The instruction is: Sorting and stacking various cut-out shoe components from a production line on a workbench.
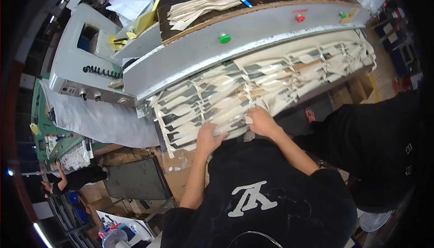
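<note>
Now, left hand [209, 135]: fingers spread flat, pinning the cut cream sheet [235, 96].
Right hand [261, 120]: fingers pinching a near-edge piece loose.

My left hand [209, 135] lies palm-down on the cream cut sheet [253, 92], so its fingertips blur into the pieces. The sheet's far part runs under the grey press head [244, 35], hidden. Right of the sheet, a person in black [379, 144] is cut off by the dark rim.
</note>
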A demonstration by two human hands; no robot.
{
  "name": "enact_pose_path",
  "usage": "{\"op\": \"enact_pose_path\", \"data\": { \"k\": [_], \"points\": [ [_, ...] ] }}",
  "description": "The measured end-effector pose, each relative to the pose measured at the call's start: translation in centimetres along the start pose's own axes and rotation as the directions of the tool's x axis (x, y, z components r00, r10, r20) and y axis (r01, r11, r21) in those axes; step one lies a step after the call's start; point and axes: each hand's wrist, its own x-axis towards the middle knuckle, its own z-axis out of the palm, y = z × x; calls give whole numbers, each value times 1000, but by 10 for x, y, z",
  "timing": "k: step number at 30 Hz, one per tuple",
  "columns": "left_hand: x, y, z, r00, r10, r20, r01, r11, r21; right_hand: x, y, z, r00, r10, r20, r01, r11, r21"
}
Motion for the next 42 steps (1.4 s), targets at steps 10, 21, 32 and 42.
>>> {"op": "enact_pose_path", "data": {
  "k": [10,21,32,42],
  "points": [
    [111,-67,-42,973,-132,-190,155,981,113,204,-77,-49,997,-46,-57,53,991,120],
    [108,-86,-15,969,-247,-15,247,961,126,241,-28,-7,927,-330,-175,362,912,195],
    [175,32,-46,937,-236,-257,78,859,-506,99,29,-74,698,297,-652,276,728,628],
    [156,79,-25,742,-670,-1,176,196,-965,65,-14,-73,874,221,-432,231,593,771]
  ]
}}
